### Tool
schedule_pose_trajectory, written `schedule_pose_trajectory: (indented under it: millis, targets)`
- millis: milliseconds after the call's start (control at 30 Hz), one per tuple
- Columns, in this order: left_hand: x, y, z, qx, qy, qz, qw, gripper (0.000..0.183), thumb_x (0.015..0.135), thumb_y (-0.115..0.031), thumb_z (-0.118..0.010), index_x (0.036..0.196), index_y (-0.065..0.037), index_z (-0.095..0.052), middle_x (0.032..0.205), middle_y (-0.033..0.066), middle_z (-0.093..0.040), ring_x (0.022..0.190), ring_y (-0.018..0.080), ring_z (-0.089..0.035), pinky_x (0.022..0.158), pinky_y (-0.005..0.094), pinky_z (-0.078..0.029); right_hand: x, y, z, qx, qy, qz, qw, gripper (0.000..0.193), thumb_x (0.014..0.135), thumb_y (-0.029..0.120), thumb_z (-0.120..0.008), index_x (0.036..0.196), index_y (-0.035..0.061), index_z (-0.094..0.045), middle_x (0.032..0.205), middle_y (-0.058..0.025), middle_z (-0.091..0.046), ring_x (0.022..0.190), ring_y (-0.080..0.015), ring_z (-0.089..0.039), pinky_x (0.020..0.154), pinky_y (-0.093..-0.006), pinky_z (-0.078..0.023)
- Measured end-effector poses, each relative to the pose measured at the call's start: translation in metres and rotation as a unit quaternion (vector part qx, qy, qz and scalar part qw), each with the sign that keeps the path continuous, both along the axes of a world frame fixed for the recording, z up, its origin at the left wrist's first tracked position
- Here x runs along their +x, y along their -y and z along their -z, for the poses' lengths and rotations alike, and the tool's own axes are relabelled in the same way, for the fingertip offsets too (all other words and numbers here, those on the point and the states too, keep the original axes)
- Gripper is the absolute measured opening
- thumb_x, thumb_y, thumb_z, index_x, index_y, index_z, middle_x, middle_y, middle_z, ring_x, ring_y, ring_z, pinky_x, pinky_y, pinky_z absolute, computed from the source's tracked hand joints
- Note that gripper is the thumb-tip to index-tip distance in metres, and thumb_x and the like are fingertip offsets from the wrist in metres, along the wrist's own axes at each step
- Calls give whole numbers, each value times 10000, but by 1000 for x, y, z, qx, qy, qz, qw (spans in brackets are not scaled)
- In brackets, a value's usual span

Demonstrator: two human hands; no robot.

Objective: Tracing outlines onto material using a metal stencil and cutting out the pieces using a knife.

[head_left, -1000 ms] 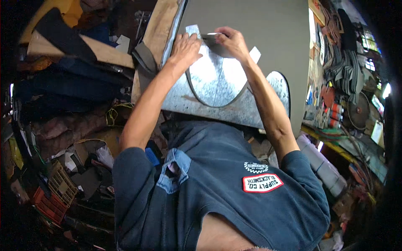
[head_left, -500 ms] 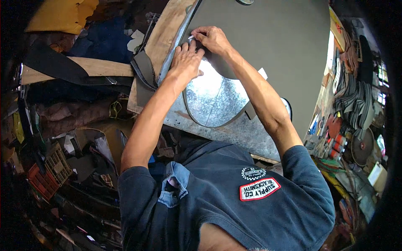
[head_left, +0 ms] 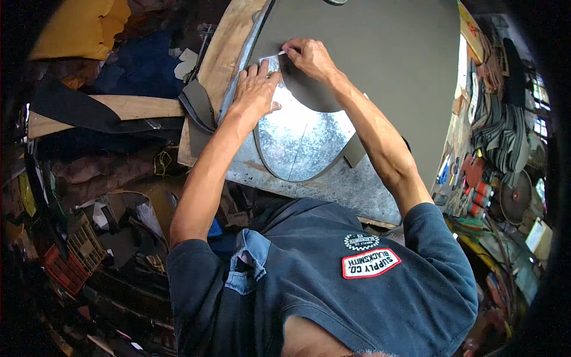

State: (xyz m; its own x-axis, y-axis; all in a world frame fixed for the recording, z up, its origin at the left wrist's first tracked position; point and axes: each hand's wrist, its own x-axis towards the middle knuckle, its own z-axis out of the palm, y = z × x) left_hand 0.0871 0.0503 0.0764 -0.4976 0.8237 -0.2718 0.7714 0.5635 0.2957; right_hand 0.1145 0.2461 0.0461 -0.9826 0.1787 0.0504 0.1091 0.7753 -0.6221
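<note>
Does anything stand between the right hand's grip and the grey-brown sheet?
Nothing visible does: the right hand's grip holds a small white piece over the grey-brown sheet. The left hand rests leftward, on the shiny metal plate.

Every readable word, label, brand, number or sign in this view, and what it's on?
Dark T-shirt, red-bordered white patch: legible lettering, upside down in view; wording not copied.
Same shirt, round emblem with checkered rim: small lettering, likewise not copied.
Yellow panel, upper right: red marks, too blurred to read.
Shiny metal sheet: no legible text.
</note>
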Motion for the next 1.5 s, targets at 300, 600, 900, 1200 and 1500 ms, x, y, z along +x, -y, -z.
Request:
schedule_pose_trajectory:
  millis: [300, 600, 900, 1200, 1500]
  targets:
    - [2, 0, 10, 3, -16, 2, 1000, 887, 639, -424, -836, 1345, -13, -492, 1494, 253, -358, 1342, 423, -372, 1075, 535, -326, 10, 18, 4, -46, -52, 83, 994, 250, 880, 167, -589, 1042, 26, -718, 960, -219, -695, 910, -391, -670, 844, -434, -531]
    - [-3, -2, 17, -14, -27, 10, 999, 980, 611, -484, -835, 1377, 3, -465, 1499, 245, -355, 1348, 415, -366, 1083, 545, -323, 38, 32, -1, 19, -50, 3, 999, 196, 849, 121, -586, 946, 13, -717, 872, -229, -683, 814, -411, -660, 749, -468, -528]
    - [1, -5, 3, -30, -32, 8, 999, 940, 621, -477, -830, 1361, -7, -491, 1512, 208, -356, 1347, 380, -376, 1061, 533, -342, 134, 9, -18, 66, 43, -73, 994, 150, 800, 85, -601, 891, 34, -708, 844, -191, -682, 818, -378, -659, 744, -459, -529]
    - [-4, -3, 11, -32, -42, 14, 998, 958, 616, -472, -845, 1384, -33, -479, 1531, 185, -342, 1377, 366, -350, 1086, 555, -322, 148, -62, -26, 187, 187, -106, 958, 145, 818, 121, -589, 888, 48, -692, 897, -146, -690, 889, -340, -652, 809, -455, -517]
    - [-5, -1, 14, -43, -52, 10, 998, 1019, 590, -481, -856, 1407, -29, -450, 1530, 193, -343, 1371, 367, -367, 1091, 557, -313, 142, -111, -32, 219, 195, -56, 954, 186, 856, 159, -575, 955, 85, -714, 905, -121, -707, 909, -307, -666, 826, -464, -481]
